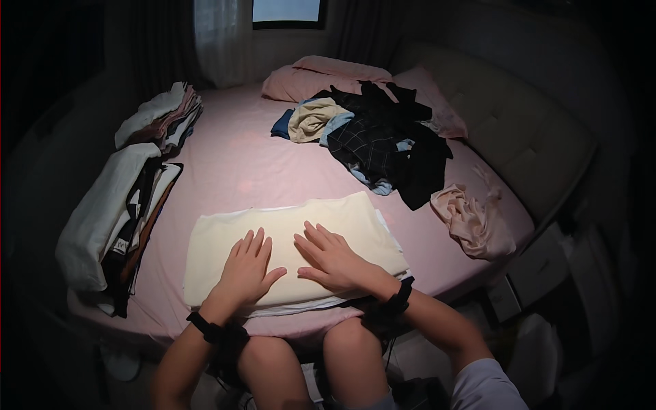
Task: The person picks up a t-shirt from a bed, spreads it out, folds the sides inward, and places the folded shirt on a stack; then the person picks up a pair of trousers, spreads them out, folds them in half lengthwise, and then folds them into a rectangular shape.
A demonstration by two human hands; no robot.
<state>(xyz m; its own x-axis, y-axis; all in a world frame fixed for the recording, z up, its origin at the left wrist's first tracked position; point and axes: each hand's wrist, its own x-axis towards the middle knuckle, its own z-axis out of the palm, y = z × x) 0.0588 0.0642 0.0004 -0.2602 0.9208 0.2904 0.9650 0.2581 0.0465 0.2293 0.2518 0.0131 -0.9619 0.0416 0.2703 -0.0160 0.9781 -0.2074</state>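
Note:
Both palms rest flat on a folded cream-coloured garment (287, 225) at the near edge of the bed. My left hand (246, 271) lies on its left half with the fingers spread. On the right half is my right hand (330, 259), its fingers also apart and pointing up and to the left. Neither hand grips anything. Beneath the cream cloth, edges of white folded fabric (307, 307) show at the front and at the right. How many layers lie under it is hidden.
Piles of folded clothes (102, 205) line the bed's left edge. A loose heap of dark and light garments (394, 148) lies toward the pink pillows (318, 82). A crumpled pale pink cloth (471, 225) sits at the right edge, near a white bedside cabinet (538, 269). Pink sheet (230, 154) covers the mattress.

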